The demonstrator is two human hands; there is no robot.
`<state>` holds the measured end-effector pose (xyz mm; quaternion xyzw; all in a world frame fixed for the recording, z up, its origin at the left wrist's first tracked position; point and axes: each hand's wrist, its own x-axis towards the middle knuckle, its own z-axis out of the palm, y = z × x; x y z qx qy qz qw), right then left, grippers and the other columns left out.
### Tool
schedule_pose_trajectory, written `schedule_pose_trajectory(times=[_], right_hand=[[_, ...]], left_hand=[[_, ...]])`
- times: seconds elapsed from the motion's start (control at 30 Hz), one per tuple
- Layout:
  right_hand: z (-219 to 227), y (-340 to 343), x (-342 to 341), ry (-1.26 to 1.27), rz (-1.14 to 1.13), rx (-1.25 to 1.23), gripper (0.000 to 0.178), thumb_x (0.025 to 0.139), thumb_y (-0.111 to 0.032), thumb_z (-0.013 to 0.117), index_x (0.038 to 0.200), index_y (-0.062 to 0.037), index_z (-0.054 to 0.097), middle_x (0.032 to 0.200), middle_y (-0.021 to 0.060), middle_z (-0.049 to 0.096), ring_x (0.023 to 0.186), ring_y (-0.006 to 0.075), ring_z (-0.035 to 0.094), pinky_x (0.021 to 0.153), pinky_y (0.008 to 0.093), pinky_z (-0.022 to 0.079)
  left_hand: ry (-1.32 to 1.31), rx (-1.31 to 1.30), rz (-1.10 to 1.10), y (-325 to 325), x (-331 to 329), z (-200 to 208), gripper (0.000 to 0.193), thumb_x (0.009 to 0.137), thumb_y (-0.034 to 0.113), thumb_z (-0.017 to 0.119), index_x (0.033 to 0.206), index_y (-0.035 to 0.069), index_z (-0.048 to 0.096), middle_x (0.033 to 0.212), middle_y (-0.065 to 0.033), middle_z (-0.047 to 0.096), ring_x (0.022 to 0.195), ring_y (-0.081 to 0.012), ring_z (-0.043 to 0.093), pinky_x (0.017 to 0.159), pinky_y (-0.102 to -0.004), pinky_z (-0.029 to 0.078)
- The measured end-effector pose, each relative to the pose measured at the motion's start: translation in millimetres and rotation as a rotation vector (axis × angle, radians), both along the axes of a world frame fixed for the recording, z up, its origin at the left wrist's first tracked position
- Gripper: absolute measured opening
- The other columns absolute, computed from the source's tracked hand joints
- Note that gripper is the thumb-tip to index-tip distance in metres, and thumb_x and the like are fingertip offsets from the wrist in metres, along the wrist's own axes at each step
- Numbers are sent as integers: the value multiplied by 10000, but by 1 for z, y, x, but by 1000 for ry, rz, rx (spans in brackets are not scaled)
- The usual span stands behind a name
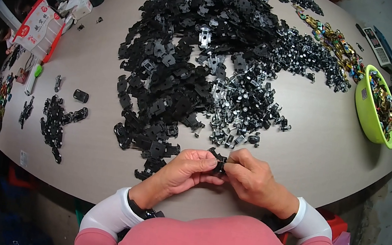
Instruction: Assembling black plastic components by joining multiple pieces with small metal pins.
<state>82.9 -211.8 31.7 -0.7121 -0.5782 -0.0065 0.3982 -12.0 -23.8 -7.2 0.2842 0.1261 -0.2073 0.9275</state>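
Close to the table's near edge, my left hand point(189, 171) has its thumb and fingers closed on a small black toy car chassis point(219, 156). The fingertips of my right hand point(254, 182) are pinched together at the right side of that same piece. Whether a separate small part sits between them is hidden. Just beyond my hands spreads a big heap of black plastic chassis point(163, 102). Against its right side lies a pile of wheel pairs on short metal axles point(246, 110).
Several chassis with wheels point(54, 123) lie in a cluster at left, near a red and white box point(41, 29). A lime-green basin point(363, 105) of colourful toy car bodies stands at right, by a desk phone point(376, 46). People stand and sit around the table.
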Motion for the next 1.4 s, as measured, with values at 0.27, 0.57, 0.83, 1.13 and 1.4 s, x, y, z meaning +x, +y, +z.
schedule_pose_trajectory(times=[0.27, 0.57, 0.83, 1.13, 1.4], right_hand=[[6, 1, -5, 15, 14, -62, 177, 725, 52, 639, 885, -6, 591, 859, 107, 517, 641, 242, 579, 522, 326, 475], [19, 18, -9, 96, 65, -140, 151, 725, 30, 609, 838, -25, 527, 789, 123, 451, 626, 295, 528, 517, 387, 450], [12, 16, -10, 112, 47, 1, 396, 644, 148, 567, 1000, -9, 493, 791, 121, 489, 640, 231, 514, 492, 318, 403], [13, -19, 36, 139, -184, -21, 210, 720, 128, 558, 897, 16, 570, 839, 117, 580, 603, 217, 556, 499, 286, 427], [-11, -13, 25, 99, -117, -149, 132, 752, 46, 595, 860, -16, 553, 857, 120, 557, 693, 311, 591, 591, 369, 486]], left_hand=[[-64, 154, -13, -1, 1, 13, 191, 955, 165, 562, 935, -22, 597, 892, -111, 644, 843, -229, 677, 768, -301, 570], [-97, 558, 86, -7, -2, 25, 211, 922, 145, 593, 846, -49, 623, 827, -100, 661, 715, -151, 655, 643, -274, 568], [-163, 594, 88, -14, 5, 23, 219, 772, 34, 727, 767, 63, 509, 715, 14, 566, 671, -36, 528, 546, -203, 421], [-18, 1349, 911, 142, -41, 56, 188, 741, 53, 671, 649, 114, 519, 589, 37, 481, 521, -59, 463, 467, -196, 335], [661, 2288, 807, 290, -110, 16, 382, 797, 242, 746, 1037, -37, 643, 790, -51, 634, 751, -143, 590, 702, -272, 480]])
